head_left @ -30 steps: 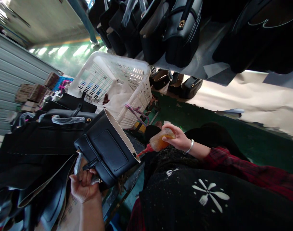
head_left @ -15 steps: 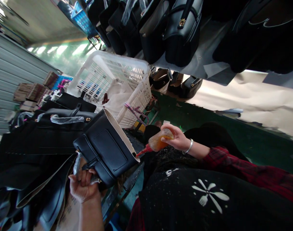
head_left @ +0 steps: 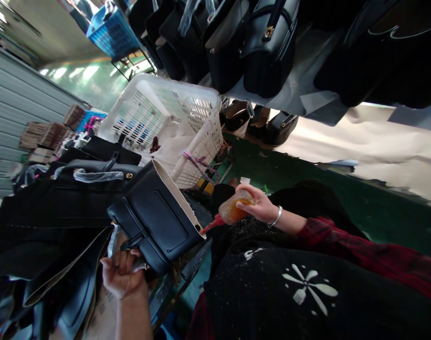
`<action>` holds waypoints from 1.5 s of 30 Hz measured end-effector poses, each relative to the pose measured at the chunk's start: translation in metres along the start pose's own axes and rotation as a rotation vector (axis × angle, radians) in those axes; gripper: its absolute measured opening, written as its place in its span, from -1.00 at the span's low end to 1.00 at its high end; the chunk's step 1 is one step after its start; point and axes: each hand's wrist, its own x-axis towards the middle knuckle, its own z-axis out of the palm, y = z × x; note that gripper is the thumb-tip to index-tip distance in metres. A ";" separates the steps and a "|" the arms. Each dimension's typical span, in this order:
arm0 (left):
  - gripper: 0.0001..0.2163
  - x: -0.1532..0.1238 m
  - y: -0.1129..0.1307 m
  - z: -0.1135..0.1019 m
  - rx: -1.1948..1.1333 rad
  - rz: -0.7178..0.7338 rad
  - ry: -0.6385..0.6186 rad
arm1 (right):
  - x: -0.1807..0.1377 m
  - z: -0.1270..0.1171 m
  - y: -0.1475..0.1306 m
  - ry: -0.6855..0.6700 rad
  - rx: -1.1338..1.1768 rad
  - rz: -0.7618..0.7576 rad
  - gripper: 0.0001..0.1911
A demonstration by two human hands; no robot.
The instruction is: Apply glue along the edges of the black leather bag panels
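A black handbag (head_left: 160,218) lies tilted in the middle, its raw pale-lined open edge turned to the upper right. Below its flap, my left hand (head_left: 125,274) is palm up with fingers curled round the plastic-wrapped handle (head_left: 115,241). My right hand (head_left: 259,204) grips a clear squeeze bottle (head_left: 232,209) with amber liquid inside. The bottle's red nozzle (head_left: 212,224) points left, its tip at the lower corner of the bag's open edge. A small yellowish spot shows by that tip.
A white plastic basket (head_left: 208,127) with pale sheets inside stands behind the bag. Several black bags (head_left: 77,196) are heaped at left. More bags (head_left: 268,52) line a shelf above. Bundled stacks (head_left: 47,134) sit far left. A blue basket (head_left: 116,33) stands on a metal frame.
The blue basket in the background has shifted left, showing more of its frame. The nozzle tip has moved very slightly at the bag's corner; both hands keep their hold.
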 end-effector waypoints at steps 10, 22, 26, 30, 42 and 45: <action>-0.24 -0.001 0.000 0.002 -0.023 0.000 0.049 | 0.005 0.002 -0.002 -0.018 0.004 0.023 -0.55; -0.18 0.000 0.000 -0.001 0.001 0.002 -0.008 | 0.008 0.000 0.004 0.061 0.001 0.045 -0.54; -0.14 0.003 0.000 -0.002 -0.001 0.013 -0.004 | 0.007 0.001 0.004 0.057 0.011 0.071 -0.53; -0.18 0.002 -0.002 -0.003 -0.004 0.011 -0.021 | 0.006 0.003 0.004 0.012 0.021 0.100 -0.53; -0.23 -0.003 0.001 0.006 -0.005 -0.006 -0.016 | 0.006 0.006 0.008 0.103 -0.004 0.107 -0.53; -0.33 -0.005 0.007 0.003 -0.056 -0.069 0.073 | 0.003 0.004 0.008 0.192 0.007 0.113 -0.53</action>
